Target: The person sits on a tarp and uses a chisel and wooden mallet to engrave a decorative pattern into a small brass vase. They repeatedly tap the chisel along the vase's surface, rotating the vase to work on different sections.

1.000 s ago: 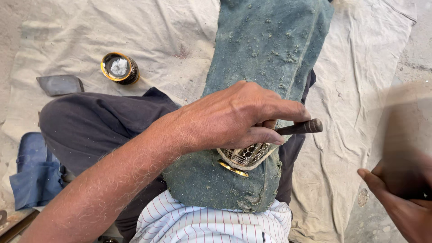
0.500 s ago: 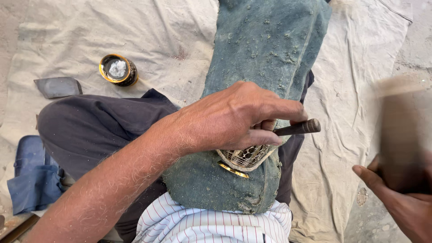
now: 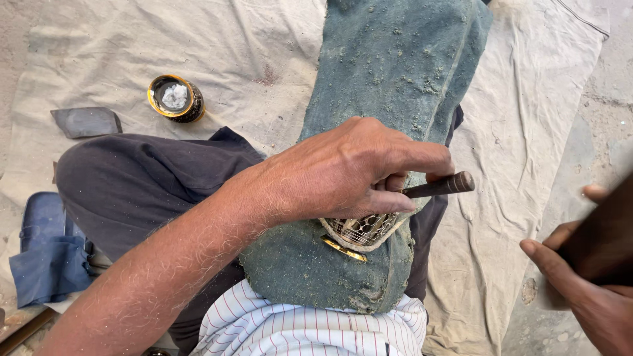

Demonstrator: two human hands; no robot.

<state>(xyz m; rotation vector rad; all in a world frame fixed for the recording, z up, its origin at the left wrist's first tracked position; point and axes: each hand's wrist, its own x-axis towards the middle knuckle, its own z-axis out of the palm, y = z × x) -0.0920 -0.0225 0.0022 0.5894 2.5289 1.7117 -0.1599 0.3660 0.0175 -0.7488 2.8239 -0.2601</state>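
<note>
While my left hand (image 3: 343, 175) pinches the punch (image 3: 440, 186) closed-fingered, its axis running rightward over the bangle (image 3: 359, 232) on my lap, my right hand (image 3: 587, 290) grips a blurred hammer (image 3: 603, 237) nearby.

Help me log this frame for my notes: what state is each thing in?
left hand: closed around a dark tool, pressing on the metal piece
dark tool: held, tip hidden
patterned metal piece: pinned on the green pad
green pad: gritty, lying over the lap
right hand: gripping a blurred dark object
small tin: open, white contents
</note>
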